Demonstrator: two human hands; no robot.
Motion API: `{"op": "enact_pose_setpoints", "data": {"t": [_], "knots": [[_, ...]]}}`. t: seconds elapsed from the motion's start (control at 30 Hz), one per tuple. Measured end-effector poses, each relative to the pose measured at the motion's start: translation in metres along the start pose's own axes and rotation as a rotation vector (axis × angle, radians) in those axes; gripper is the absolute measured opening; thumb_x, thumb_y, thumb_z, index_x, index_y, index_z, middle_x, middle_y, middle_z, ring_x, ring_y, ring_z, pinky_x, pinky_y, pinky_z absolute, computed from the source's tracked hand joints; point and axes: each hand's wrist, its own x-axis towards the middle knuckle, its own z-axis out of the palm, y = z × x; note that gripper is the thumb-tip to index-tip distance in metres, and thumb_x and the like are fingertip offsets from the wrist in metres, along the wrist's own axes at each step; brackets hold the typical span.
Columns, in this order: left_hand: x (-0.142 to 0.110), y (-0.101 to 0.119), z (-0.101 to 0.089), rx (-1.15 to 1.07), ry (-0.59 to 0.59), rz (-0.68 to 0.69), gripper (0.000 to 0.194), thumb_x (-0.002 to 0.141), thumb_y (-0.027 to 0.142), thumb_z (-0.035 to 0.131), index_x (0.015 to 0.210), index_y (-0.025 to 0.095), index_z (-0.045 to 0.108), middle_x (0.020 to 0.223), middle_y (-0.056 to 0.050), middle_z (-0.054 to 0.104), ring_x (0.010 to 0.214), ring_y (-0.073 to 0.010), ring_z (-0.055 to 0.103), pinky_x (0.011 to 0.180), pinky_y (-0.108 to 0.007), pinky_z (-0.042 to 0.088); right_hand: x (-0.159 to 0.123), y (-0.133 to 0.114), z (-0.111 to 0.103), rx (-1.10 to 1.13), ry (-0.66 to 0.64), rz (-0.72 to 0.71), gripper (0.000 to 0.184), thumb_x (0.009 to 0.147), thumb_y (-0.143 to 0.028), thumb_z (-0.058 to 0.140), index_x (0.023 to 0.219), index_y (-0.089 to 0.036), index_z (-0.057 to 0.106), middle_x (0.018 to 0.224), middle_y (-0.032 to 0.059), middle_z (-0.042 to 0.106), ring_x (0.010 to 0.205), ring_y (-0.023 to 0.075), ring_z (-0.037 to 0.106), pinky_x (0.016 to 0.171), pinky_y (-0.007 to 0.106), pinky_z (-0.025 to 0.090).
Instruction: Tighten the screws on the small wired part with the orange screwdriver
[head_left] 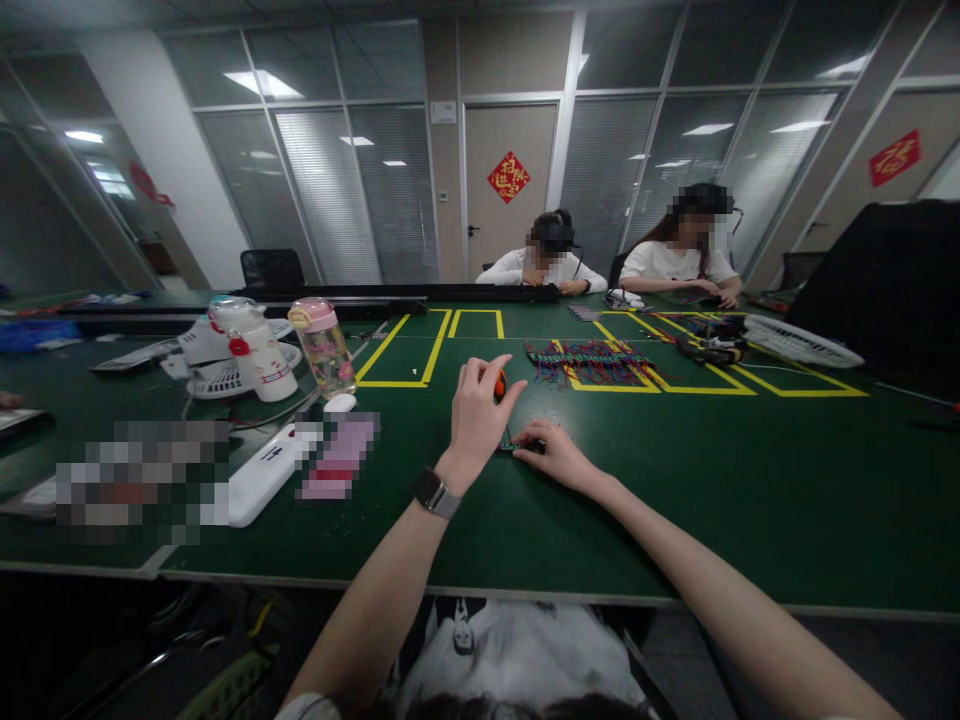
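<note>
Green table (712, 500) spans the frame. Wire bundle (592, 365) lies right of centre, beyond the hands. White flask (259, 355) and clear bottle (326, 350) stand at centre left, well apart from the work. Left hand (477, 405), at centre, curls around orange tool (500, 384), obscuring most of it. Right hand (561, 457) closes its fingertips on small board (507, 448), just below, partly covering it.

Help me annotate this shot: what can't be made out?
All in the head view:
- Orange item: mostly hidden by the left hand.
- Small dark strip: partly covered by the right hand, details too small.
- Pinkish-purple item: pixelated, kind unclear.
- Wire bundle: single wires too small to trace.
</note>
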Motion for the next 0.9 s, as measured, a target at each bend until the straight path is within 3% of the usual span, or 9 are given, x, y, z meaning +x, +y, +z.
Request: {"op": "enact_pose_setpoints", "data": {"t": [0.17, 0.37, 0.47, 0.53, 0.67, 0.73, 0.8, 0.9], "knots": [[0.0002, -0.0015, 0.0043, -0.237, -0.100, 0.064, 0.044, 0.094, 0.014, 0.035, 0.137, 0.023, 0.039, 0.117, -0.009, 0.054, 0.100, -0.0158, 0.057, 0.091, -0.033, 0.047, 0.0004, 0.0011, 0.0005, 0.000, 0.006, -0.007, 0.011, 0.079, -0.021, 0.066, 0.088, -0.018, 0.070, 0.085, 0.0049, 0.064, 0.083, 0.0193, 0.057, 0.077, 0.033, 0.045], [0.0003, 0.0008, 0.0008, -0.108, -0.003, -0.009, 0.029, 0.087, 0.025, 0.058, 0.115, 0.023, 0.059, 0.103, -0.006, 0.055, 0.090, -0.0177, 0.057, 0.082, -0.033, 0.050, 0.0003, 0.0019, 0.0009, 0.007, 0.010, -0.005, 0.011, 0.079, -0.021, 0.067, 0.089, -0.018, 0.070, 0.085, 0.0050, 0.063, 0.084, 0.0195, 0.058, 0.077, 0.033, 0.045], [0.0011, 0.0020, -0.0004, -0.237, -0.022, 0.003, 0.028, 0.093, 0.024, 0.046, 0.119, 0.023, 0.058, 0.111, -0.007, 0.055, 0.099, -0.0170, 0.057, 0.087, -0.032, 0.048, 0.0005, 0.0022, 0.0009, 0.010, 0.008, -0.006, 0.011, 0.079, -0.021, 0.066, 0.088, -0.018, 0.070, 0.086, 0.0052, 0.064, 0.083, 0.0194, 0.058, 0.077, 0.033, 0.045], [0.0014, 0.0015, 0.0003, -0.330, -0.067, -0.010, 0.032, 0.095, 0.023, 0.041, 0.124, 0.023, 0.054, 0.106, -0.006, 0.059, 0.093, -0.0148, 0.059, 0.082, -0.029, 0.050, 0.0005, 0.0024, 0.0006, 0.016, 0.004, -0.011, 0.011, 0.079, -0.021, 0.066, 0.088, -0.018, 0.070, 0.086, 0.0052, 0.064, 0.084, 0.0195, 0.058, 0.078, 0.033, 0.045], [0.0020, 0.0002, 0.0010, -0.230, -0.002, -0.045, 0.031, 0.090, 0.027, 0.053, 0.120, 0.023, 0.059, 0.099, -0.005, 0.059, 0.092, -0.0168, 0.058, 0.085, -0.032, 0.048, 0.0002, 0.0027, 0.0000, 0.017, 0.004, -0.017, 0.010, 0.079, -0.022, 0.066, 0.088, -0.018, 0.070, 0.086, 0.0052, 0.064, 0.084, 0.0196, 0.058, 0.078, 0.033, 0.045], [0.0032, 0.0000, 0.0008, -0.327, -0.011, -0.063, 0.031, 0.093, 0.024, 0.048, 0.121, 0.023, 0.059, 0.108, -0.007, 0.059, 0.101, -0.0170, 0.058, 0.091, -0.032, 0.046, 0.0001, 0.0030, 0.0001, 0.014, 0.006, -0.013, 0.010, 0.080, -0.022, 0.066, 0.088, -0.018, 0.070, 0.086, 0.0052, 0.064, 0.084, 0.0195, 0.058, 0.077, 0.033, 0.045], [0.0049, -0.0004, 0.0008, -0.514, -0.094, -0.095, 0.032, 0.094, 0.020, 0.042, 0.122, 0.022, 0.058, 0.111, -0.007, 0.061, 0.102, -0.0160, 0.059, 0.090, -0.030, 0.047, 0.0002, 0.0034, 0.0005, 0.012, 0.006, -0.013, 0.010, 0.079, -0.021, 0.066, 0.088, -0.018, 0.070, 0.086, 0.0052, 0.064, 0.084, 0.0195, 0.058, 0.077, 0.033, 0.045], [0.0064, -0.0019, 0.0009, -0.544, -0.097, -0.134, 0.026, 0.091, 0.019, 0.050, 0.113, 0.020, 0.063, 0.102, -0.006, 0.061, 0.093, -0.0158, 0.061, 0.083, -0.029, 0.050, 0.0003, 0.0038, 0.0010, 0.010, 0.006, -0.012, 0.010, 0.079, -0.021, 0.066, 0.088, -0.018, 0.070, 0.086, 0.0052, 0.064, 0.084, 0.0194, 0.057, 0.077, 0.032, 0.045]]}}
